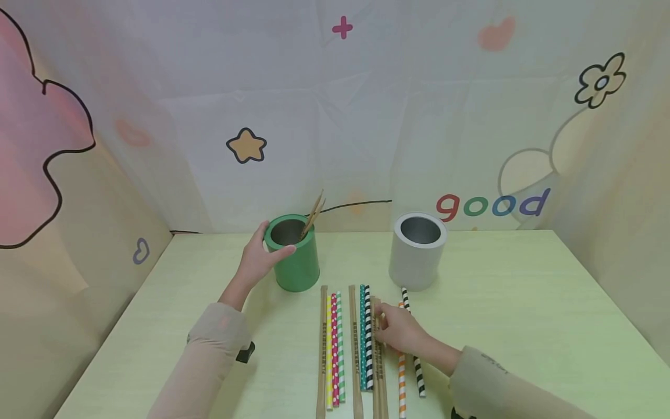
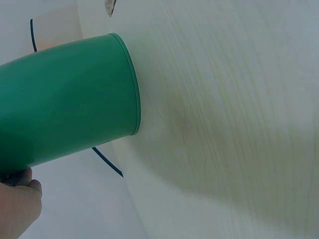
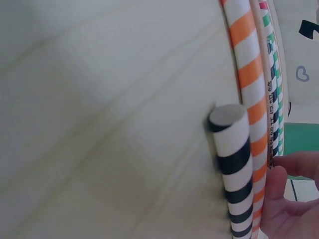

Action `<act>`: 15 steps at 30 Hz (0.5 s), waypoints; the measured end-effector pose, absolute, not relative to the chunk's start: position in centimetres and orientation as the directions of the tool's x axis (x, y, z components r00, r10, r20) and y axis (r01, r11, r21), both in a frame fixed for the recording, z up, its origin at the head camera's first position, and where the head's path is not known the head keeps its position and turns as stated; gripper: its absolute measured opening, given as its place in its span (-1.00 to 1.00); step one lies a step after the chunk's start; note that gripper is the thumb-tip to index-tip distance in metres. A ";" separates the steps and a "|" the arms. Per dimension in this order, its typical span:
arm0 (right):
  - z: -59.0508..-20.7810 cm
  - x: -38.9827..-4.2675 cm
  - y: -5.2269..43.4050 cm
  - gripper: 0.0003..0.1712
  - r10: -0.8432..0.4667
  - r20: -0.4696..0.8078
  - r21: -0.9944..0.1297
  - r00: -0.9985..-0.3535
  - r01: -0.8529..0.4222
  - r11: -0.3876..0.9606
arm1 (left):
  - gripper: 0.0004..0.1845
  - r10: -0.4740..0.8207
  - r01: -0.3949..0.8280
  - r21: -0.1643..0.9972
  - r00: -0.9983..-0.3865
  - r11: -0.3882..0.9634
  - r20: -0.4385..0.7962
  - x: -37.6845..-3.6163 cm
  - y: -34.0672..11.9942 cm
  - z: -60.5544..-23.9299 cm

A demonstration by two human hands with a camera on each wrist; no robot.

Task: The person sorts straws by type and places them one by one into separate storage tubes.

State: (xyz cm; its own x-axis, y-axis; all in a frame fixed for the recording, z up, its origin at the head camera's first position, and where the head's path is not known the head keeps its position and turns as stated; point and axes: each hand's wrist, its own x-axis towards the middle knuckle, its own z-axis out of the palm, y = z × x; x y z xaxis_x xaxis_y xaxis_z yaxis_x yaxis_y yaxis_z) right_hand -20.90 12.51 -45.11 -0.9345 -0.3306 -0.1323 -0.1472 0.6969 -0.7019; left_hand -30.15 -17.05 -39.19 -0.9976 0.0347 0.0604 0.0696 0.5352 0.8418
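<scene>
My left hand (image 1: 257,259) grips the rim of a green cylindrical cup (image 1: 297,267), its thumb at the front. Light-brown sticks (image 1: 313,216) lean inside that cup. The left wrist view shows the cup's side (image 2: 75,94) and part of the hand (image 2: 17,204). On the table, my right hand (image 1: 400,329) pinches brown chopsticks with printed lettering (image 1: 378,366), lying in a row of sticks and straws. Beside that hand lie an orange-striped straw (image 1: 402,372) and a black-striped straw (image 1: 419,375). In the right wrist view the thumb and forefinger (image 3: 286,191) meet at the lettered stick.
A white cup (image 1: 417,259) stands at the back right. Left of the right hand lie more brown chopsticks (image 1: 321,361), and yellow (image 1: 329,372), pink dotted (image 1: 335,361), green-striped (image 1: 341,355), teal dotted (image 1: 363,343) and black-striped (image 1: 369,355) straws. A printed cloth (image 1: 314,116) hangs behind.
</scene>
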 end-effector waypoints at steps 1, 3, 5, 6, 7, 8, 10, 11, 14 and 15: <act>-45.1 -20.9 12.5 -0.73 -0.332 -0.132 -0.700 -0.934 -0.149 0.698 | 0.08 0.034 0.069 0.842 -0.998 0.535 0.060 -30.1 -17.0 -39.2; -45.2 -20.9 12.5 -0.70 -0.332 -0.130 -0.696 -0.934 -0.153 0.702 | 0.08 0.034 0.068 0.843 -0.998 0.534 0.059 -30.1 -17.0 -39.1; -45.3 -21.0 12.5 -0.67 -0.330 -0.125 -0.691 -0.936 -0.157 0.706 | 0.08 0.035 0.068 0.843 -0.998 0.534 0.058 -30.1 -17.0 -39.1; -45.3 -21.0 12.5 -0.65 -0.327 -0.121 -0.689 -0.937 -0.157 0.707 | 0.08 0.035 0.068 0.842 -0.998 0.535 0.058 -30.1 -17.0 -39.0; -45.3 -21.0 12.6 -0.63 -0.325 -0.119 -0.690 -0.938 -0.157 0.707 | 0.08 0.034 0.068 0.843 -0.998 0.534 0.059 -30.0 -17.0 -39.0; -45.3 -21.0 12.6 -0.61 -0.323 -0.115 -0.689 -0.939 -0.159 0.707 | 0.08 0.034 0.067 0.843 -0.998 0.534 0.058 -30.0 -17.0 -39.0; -45.3 -20.9 12.6 -0.57 -0.316 -0.110 -0.689 -0.942 -0.157 0.708 | 0.08 0.032 0.065 0.841 -0.998 0.537 0.057 -30.1 -17.0 -39.0; -45.3 -20.9 12.6 -0.55 -0.314 -0.108 -0.688 -0.943 -0.157 0.709 | 0.08 0.032 0.064 0.840 -0.998 0.539 0.056 -30.1 -17.0 -39.0; -45.3 -20.9 12.5 -0.48 -0.304 -0.103 -0.688 -0.947 -0.153 0.709 | 0.08 0.031 0.062 0.839 -0.998 0.541 0.054 -30.1 -17.0 -39.1; -45.3 -20.8 12.5 -0.45 -0.301 -0.102 -0.689 -0.948 -0.150 0.709 | 0.08 0.031 0.063 0.839 -0.998 0.541 0.055 -30.1 -17.0 -39.1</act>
